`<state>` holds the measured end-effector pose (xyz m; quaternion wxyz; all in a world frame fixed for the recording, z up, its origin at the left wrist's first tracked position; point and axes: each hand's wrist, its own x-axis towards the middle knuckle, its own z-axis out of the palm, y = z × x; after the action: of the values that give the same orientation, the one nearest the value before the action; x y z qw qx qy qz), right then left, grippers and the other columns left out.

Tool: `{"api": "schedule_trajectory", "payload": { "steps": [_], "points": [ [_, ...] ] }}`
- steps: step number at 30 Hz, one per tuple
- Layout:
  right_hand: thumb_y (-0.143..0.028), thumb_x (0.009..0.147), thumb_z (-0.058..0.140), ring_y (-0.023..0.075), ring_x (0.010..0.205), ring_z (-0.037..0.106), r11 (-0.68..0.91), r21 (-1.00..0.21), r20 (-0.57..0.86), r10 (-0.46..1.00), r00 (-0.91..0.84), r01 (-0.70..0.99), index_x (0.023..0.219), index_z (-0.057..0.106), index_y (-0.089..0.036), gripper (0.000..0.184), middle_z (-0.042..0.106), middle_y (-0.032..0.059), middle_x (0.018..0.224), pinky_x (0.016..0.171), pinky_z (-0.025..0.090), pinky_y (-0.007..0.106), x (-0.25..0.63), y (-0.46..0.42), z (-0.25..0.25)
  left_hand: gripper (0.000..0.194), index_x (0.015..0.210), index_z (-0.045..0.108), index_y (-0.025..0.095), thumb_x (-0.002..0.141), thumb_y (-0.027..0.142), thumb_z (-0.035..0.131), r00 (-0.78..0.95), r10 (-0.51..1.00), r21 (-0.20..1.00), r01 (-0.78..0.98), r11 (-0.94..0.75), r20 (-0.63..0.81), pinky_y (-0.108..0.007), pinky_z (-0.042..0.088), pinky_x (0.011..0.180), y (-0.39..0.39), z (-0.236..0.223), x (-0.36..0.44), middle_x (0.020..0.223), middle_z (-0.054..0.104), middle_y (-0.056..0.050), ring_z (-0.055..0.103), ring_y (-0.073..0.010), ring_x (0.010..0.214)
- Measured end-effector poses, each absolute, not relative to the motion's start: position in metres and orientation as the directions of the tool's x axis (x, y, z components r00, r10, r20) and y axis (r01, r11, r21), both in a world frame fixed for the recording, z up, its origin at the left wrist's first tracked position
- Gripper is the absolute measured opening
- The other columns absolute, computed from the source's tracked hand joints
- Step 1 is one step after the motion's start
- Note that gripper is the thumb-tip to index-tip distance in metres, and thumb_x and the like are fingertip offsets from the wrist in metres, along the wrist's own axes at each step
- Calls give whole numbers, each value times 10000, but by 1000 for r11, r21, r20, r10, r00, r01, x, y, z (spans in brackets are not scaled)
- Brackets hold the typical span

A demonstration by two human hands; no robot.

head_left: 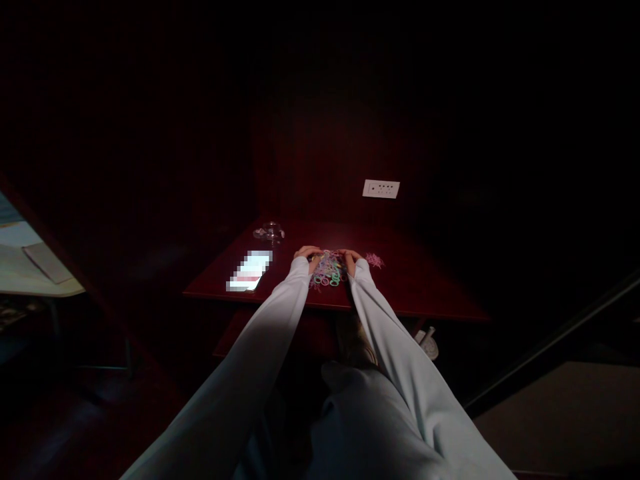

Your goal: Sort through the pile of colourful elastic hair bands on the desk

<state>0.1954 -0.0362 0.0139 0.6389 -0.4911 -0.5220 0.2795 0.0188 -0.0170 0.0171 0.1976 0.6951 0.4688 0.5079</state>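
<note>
A heap of small coloured elastic bands, in purple, green, yellow and pink, lies on the dark red desk. My left hand rests at its left edge, with fingers extended over the far side of the heap. At the right edge, my right hand curves inward in the same way, its fingers touching the bands. Both hands look open around the heap, though some fingertips are hidden among the bands. A smaller bunch of pink bands lies apart, just right of my right hand.
A lit phone, its screen blurred out, lies left of my left hand. Behind it stands a clear transparent container. A white socket panel is on the back wall. Below the desk on the right is a pale object.
</note>
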Motion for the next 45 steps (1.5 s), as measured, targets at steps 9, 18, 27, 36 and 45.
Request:
{"api": "schedule_trajectory", "payload": {
  "steps": [9,18,27,36,45],
  "points": [
    [-475,869,591,252,970,654,360,-835,501,810,305,416,813,733,-236,283,742,83,968,984,492,426,197,-39,19,225,848,768,229,891,108,583,-113,875,827,403,-393,471,-393,475,1068,-28,24,18,1037,770,-42,652,-237,1104],
    [-410,841,708,278,1126,516,354,-710,516,849,109,608,812,785,-240,189,704,65,1046,1025,363,424,188,-62,28,209,835,745,227,914,120,584,-151,887,856,372,-358,437,-348,476,1014,-33,30,20,1019,742,-51,616,-230,1081],
    [-249,754,780,298,1201,416,254,-530,458,889,21,809,896,830,-326,170,643,24,1287,1031,296,454,181,-67,19,223,822,731,241,931,139,565,-166,897,869,369,-329,410,-353,451,1043,-40,33,23,1053,744,-43,599,-229,1116],
    [-350,761,839,322,1188,424,291,-490,483,875,-22,821,906,835,-326,147,628,52,1310,1012,320,462,184,-68,18,240,794,722,258,922,141,557,-153,902,867,378,-324,404,-388,429,1091,-41,32,24,1003,756,-18,602,-230,1080],
    [-383,740,844,313,1157,412,314,-582,488,872,14,750,806,822,-309,102,644,56,1224,1010,315,474,188,-61,14,251,732,715,253,893,122,573,-122,901,861,373,-346,415,-366,474,1018,-35,30,23,920,747,-23,607,-231,1023]
  ]
}}
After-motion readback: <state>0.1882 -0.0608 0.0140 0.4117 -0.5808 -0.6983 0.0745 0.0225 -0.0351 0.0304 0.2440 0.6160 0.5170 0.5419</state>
